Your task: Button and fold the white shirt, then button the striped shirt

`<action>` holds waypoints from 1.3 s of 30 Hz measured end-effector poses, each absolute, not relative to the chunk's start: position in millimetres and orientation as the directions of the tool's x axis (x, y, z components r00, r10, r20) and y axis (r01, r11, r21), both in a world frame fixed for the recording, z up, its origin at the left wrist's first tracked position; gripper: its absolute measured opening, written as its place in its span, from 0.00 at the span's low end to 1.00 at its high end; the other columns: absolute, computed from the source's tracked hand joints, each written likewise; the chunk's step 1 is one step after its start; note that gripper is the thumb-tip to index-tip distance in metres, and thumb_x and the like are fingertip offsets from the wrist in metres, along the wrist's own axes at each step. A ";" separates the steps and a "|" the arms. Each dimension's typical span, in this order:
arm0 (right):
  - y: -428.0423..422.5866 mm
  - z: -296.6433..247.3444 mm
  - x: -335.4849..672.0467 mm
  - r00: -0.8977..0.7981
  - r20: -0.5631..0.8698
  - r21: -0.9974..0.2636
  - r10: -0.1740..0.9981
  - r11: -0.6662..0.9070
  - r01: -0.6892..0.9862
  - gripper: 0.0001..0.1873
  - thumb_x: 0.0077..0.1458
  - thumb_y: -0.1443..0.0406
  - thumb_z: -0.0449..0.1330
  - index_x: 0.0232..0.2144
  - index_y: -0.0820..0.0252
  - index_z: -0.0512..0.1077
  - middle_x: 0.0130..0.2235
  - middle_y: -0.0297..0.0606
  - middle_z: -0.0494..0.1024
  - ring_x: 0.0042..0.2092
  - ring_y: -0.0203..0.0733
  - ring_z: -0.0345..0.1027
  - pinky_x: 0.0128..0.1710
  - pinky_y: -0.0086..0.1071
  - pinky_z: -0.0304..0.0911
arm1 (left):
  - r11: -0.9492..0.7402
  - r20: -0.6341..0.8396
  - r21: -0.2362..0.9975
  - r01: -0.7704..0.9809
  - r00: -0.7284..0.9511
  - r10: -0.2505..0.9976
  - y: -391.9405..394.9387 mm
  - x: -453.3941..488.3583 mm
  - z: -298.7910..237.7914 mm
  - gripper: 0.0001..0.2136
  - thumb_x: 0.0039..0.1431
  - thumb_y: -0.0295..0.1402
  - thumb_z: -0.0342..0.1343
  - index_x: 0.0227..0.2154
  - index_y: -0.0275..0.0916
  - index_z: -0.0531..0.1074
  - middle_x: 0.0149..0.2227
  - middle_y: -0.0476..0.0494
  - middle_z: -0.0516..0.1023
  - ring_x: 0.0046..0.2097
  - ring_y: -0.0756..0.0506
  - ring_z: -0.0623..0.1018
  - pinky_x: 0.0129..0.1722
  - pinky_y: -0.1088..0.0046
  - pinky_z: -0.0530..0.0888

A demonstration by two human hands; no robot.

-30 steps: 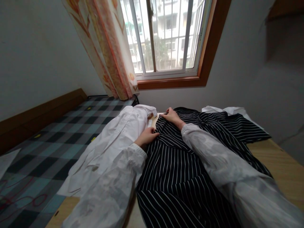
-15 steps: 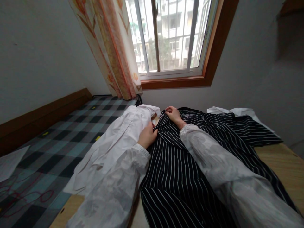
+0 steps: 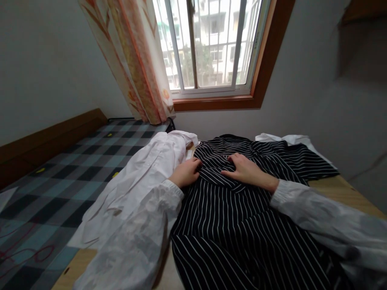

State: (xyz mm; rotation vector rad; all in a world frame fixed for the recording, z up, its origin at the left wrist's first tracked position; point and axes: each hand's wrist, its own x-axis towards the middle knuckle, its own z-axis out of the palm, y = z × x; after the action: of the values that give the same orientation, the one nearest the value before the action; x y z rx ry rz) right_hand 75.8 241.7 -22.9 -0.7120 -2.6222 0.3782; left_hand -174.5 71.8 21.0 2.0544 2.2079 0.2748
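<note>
A black shirt with white stripes [image 3: 223,209] lies spread in front of me, its short sleeve stretching out to the right. My left hand [image 3: 185,173] is at the shirt's left edge, fingers curled and closed on the striped cloth. Over the upper part of the shirt rests my right hand [image 3: 246,171], its thumb and fingers apart, fingertips on or just above the fabric around a fold. Beside my left hand lies a white shirt [image 3: 145,169], rumpled and partly covered by my left sleeve.
Under the garments is a light wooden board [image 3: 335,193]. More white cloth [image 3: 284,139] shows behind the striped sleeve. To the left is a checked bedspread [image 3: 75,173] with red cord [image 3: 42,253] on it. A window [image 3: 208,48] and flowered curtain [image 3: 136,60] stand behind.
My right hand has let go of the shirt's upper left edge and moved right and toward me, fingers spreading. The left sleeve part now lies folded across the shirt. The view has shifted slightly.
</note>
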 end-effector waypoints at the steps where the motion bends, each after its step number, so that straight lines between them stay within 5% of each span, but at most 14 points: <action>1: 237.0 -24.4 90.3 -0.773 0.290 -0.371 0.564 0.811 0.453 0.30 0.63 0.42 0.72 0.53 0.59 0.78 0.54 0.54 0.82 0.57 0.63 0.78 0.59 0.54 0.74 | 0.071 0.030 0.217 0.974 -0.079 0.996 73.0 -173.9 20.8 0.18 0.66 0.27 0.57 0.56 0.43 0.79 0.65 0.38 0.81 0.62 0.36 0.83 0.64 0.56 0.78; 6: 228.2 -29.4 126.9 -0.701 0.158 -0.527 0.695 0.660 0.535 0.27 0.59 0.41 0.74 0.38 0.56 0.76 0.41 0.46 0.82 0.41 0.52 0.76 0.43 0.45 0.72 | 0.095 0.050 0.150 0.984 -0.103 0.993 81.9 -159.8 23.4 0.21 0.75 0.51 0.54 0.54 0.39 0.80 0.60 0.31 0.83 0.56 0.30 0.85 0.59 0.49 0.80; 9: 231.3 -29.7 130.3 -0.758 0.093 -0.716 0.646 0.573 0.400 0.23 0.62 0.45 0.72 0.31 0.55 0.73 0.36 0.40 0.80 0.37 0.47 0.72 0.41 0.42 0.70 | -0.123 0.167 0.196 0.973 0.090 0.982 83.9 -148.1 22.6 0.29 0.72 0.61 0.58 0.57 0.41 0.79 0.62 0.32 0.83 0.62 0.30 0.82 0.67 0.47 0.76; 11: 234.3 -31.5 130.5 -0.791 0.057 -0.896 0.609 0.381 0.229 0.22 0.64 0.45 0.71 0.34 0.55 0.75 0.38 0.38 0.81 0.38 0.44 0.74 0.41 0.40 0.73 | -0.294 0.282 0.243 0.924 0.222 0.933 83.3 -143.1 17.2 0.33 0.67 0.63 0.64 0.62 0.43 0.76 0.67 0.35 0.80 0.67 0.31 0.79 0.72 0.48 0.73; 14: 238.5 -38.2 130.7 -0.798 -0.008 -0.999 0.603 0.026 0.030 0.25 0.60 0.44 0.76 0.43 0.55 0.77 0.41 0.36 0.83 0.39 0.40 0.76 0.40 0.35 0.76 | -0.439 0.357 0.259 0.860 0.337 0.871 82.9 -141.4 3.0 0.32 0.63 0.57 0.71 0.62 0.43 0.76 0.66 0.35 0.81 0.66 0.33 0.80 0.70 0.50 0.75; 17: 242.2 -44.5 131.5 -0.764 -0.094 -0.984 0.638 -0.176 -0.026 0.27 0.55 0.49 0.81 0.44 0.56 0.76 0.39 0.34 0.82 0.33 0.36 0.75 0.30 0.29 0.75 | -0.462 0.325 0.263 0.847 0.373 0.869 84.7 -142.9 -10.8 0.16 0.72 0.39 0.63 0.59 0.44 0.79 0.62 0.39 0.84 0.62 0.37 0.83 0.66 0.53 0.79; 19: 244.5 -44.6 132.9 -0.739 -0.132 -0.958 0.661 -0.276 -0.077 0.25 0.55 0.52 0.82 0.44 0.57 0.77 0.40 0.35 0.83 0.33 0.36 0.76 0.30 0.28 0.77 | -0.435 0.318 0.276 0.857 0.346 0.883 86.3 -143.1 -16.3 0.14 0.75 0.32 0.56 0.58 0.45 0.80 0.62 0.41 0.84 0.62 0.39 0.84 0.65 0.55 0.79; 23: 248.0 -36.5 138.4 -0.755 -0.179 -0.916 0.631 -0.386 -0.106 0.22 0.60 0.54 0.79 0.47 0.58 0.76 0.41 0.37 0.85 0.34 0.37 0.80 0.31 0.29 0.81 | -0.393 0.288 0.282 0.875 0.313 0.905 86.1 -139.6 -16.1 0.16 0.80 0.35 0.50 0.60 0.45 0.81 0.65 0.42 0.83 0.64 0.41 0.83 0.68 0.55 0.78; 27: 249.8 -27.4 147.9 -0.761 -0.260 -0.952 0.595 -0.289 0.099 0.32 0.52 0.57 0.82 0.54 0.56 0.73 0.37 0.35 0.85 0.27 0.36 0.76 0.24 0.29 0.76 | -0.360 0.218 0.262 0.895 0.309 0.926 81.5 -134.8 -6.6 0.20 0.81 0.44 0.50 0.63 0.46 0.80 0.70 0.42 0.79 0.70 0.39 0.79 0.74 0.53 0.73; 30: 251.4 -22.0 156.7 -0.734 -0.336 -0.919 0.590 -0.036 0.392 0.41 0.50 0.55 0.82 0.61 0.56 0.72 0.29 0.32 0.82 0.21 0.40 0.72 0.18 0.32 0.67 | -0.320 0.187 0.280 0.905 0.275 0.943 78.3 -131.5 0.2 0.24 0.75 0.53 0.58 0.64 0.47 0.81 0.71 0.41 0.78 0.71 0.35 0.77 0.75 0.50 0.70; 32: 253.1 -17.4 162.5 -0.706 -0.325 -0.817 0.629 0.189 0.544 0.37 0.53 0.51 0.79 0.60 0.55 0.75 0.26 0.32 0.80 0.21 0.43 0.71 0.18 0.34 0.63 | -0.189 0.202 0.310 0.932 0.130 0.971 77.6 -129.5 2.3 0.22 0.75 0.54 0.56 0.57 0.47 0.85 0.64 0.41 0.84 0.65 0.35 0.82 0.69 0.52 0.75; 36: 253.5 -3.0 169.2 -0.649 -0.030 -0.434 0.760 0.575 0.694 0.19 0.56 0.47 0.75 0.37 0.52 0.79 0.30 0.39 0.82 0.33 0.51 0.79 0.34 0.40 0.72 | 0.196 0.267 0.313 0.929 -0.284 0.921 80.1 -128.7 0.3 0.28 0.81 0.52 0.45 0.35 0.44 0.84 0.44 0.39 0.88 0.47 0.38 0.85 0.52 0.58 0.80; 39: 245.3 7.6 166.0 -0.620 0.205 -0.304 0.757 0.652 0.695 0.17 0.64 0.48 0.70 0.37 0.53 0.80 0.37 0.43 0.85 0.42 0.58 0.81 0.44 0.48 0.76 | 0.251 0.330 0.327 0.911 -0.359 0.873 84.1 -135.5 -4.3 0.19 0.79 0.48 0.51 0.38 0.43 0.82 0.51 0.40 0.86 0.50 0.39 0.84 0.53 0.61 0.79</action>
State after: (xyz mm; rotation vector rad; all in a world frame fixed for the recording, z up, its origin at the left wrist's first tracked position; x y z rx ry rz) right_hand 166.0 245.3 7.6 -1.1595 -2.5577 0.2790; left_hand -135.5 84.1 -4.3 1.8213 2.5467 0.7612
